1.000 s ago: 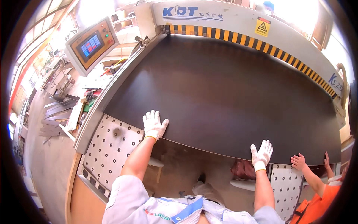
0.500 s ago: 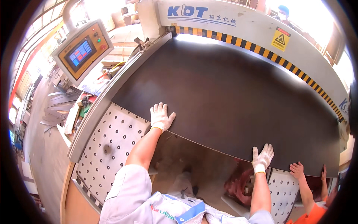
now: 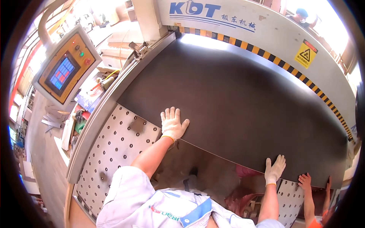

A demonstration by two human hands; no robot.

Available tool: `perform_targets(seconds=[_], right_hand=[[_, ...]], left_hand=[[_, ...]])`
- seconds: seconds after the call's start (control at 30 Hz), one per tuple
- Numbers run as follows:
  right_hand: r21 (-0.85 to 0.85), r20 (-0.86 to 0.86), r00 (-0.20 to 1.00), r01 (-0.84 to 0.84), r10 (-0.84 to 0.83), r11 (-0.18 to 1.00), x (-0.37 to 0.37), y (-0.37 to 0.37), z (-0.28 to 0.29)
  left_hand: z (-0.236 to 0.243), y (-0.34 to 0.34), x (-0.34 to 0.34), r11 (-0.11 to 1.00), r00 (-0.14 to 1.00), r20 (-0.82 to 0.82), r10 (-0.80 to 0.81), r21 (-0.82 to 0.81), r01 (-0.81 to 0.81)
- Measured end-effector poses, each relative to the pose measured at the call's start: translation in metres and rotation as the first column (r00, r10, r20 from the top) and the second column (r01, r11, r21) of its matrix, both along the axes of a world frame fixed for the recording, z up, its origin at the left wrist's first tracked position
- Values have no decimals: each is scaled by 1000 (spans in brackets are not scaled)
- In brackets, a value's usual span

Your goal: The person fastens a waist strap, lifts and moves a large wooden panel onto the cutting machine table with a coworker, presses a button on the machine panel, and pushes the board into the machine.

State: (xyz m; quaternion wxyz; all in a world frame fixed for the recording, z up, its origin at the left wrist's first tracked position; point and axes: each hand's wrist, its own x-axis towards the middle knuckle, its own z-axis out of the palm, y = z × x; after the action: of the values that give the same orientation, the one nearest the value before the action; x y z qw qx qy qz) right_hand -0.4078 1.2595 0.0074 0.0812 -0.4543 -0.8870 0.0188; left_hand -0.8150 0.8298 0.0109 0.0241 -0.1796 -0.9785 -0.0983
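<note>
A large dark brown panel [image 3: 228,102] lies flat, its far edge under the machine's striped beam. My left hand [image 3: 173,124], in a white knitted glove, rests on the panel near its close edge, fingers spread. Farther right, my right hand [image 3: 274,169], gloved alike, lies on the same edge with its fingers stretched out and thumb apart. Neither hand grips anything. Beyond it, a co-worker's bare hand [image 3: 304,181] touches the panel edge, and their other hand [image 3: 329,183] is at the right corner.
Left of the panel runs a metal fence [image 3: 114,99]. A perforated table wing [image 3: 121,141] is under my left arm, another wing [image 3: 291,195] by the co-worker. A control screen box [image 3: 65,68] hangs at upper left. A person [image 3: 300,16] stands behind the beam [image 3: 243,19].
My view has shifted, so the control box sits farther left and lower. Both my hands stay spread on the panel's near edge; the co-worker's hands remain on it too.
</note>
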Motion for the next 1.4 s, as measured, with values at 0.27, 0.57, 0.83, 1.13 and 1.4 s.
perform_targets(seconds=[0.27,0.57,0.83,1.13,1.4], right_hand=[[41,-24,999,-31,32,999,-42,51,-9],[40,-28,998,-61,62,997,-71,76,-4],[24,-48,998,-49,50,998,-69,70,3],[159,-152,978,-120,145,980,-62,74,-29],[-28,-501,857,-158,123,987,-159,-61,-34]], left_hand=[[-1,48,-49,1000,1000,-15,-15,-3,15],[-1,75,-75,1000,999,-42,-3,5,3],[18,82,-71,999,1000,3,21,37,-21],[21,52,-68,987,995,-93,-28,155,43],[74,-57,-111,949,977,-96,-188,239,206]])
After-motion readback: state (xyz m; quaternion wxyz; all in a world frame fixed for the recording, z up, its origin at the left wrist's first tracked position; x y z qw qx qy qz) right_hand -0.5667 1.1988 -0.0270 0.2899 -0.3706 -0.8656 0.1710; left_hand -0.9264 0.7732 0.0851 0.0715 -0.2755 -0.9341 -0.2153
